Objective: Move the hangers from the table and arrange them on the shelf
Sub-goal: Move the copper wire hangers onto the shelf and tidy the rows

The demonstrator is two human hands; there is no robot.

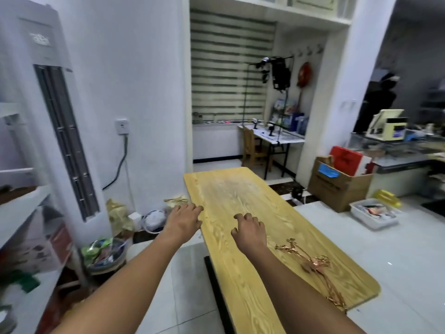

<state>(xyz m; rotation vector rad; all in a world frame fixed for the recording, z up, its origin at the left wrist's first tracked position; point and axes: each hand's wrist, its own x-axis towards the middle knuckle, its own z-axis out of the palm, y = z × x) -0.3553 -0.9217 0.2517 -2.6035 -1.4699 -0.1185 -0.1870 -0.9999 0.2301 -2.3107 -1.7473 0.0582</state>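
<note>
the table [240, 189] stretches ahead under both hands. the shelf [24, 206] stands well left of the left hand. the hangers [313, 263] lie in a heap on the table, just right of the right hand and nearer the person, beside the forearm. the left hand [184, 221] hangs over the table's left edge and the right hand [249, 231] over its top, both with fingers loosely curled and holding nothing.

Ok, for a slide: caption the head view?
Left hand and right hand hover empty at the wooden table, copper-coloured hangers lying by the right forearm.
</note>
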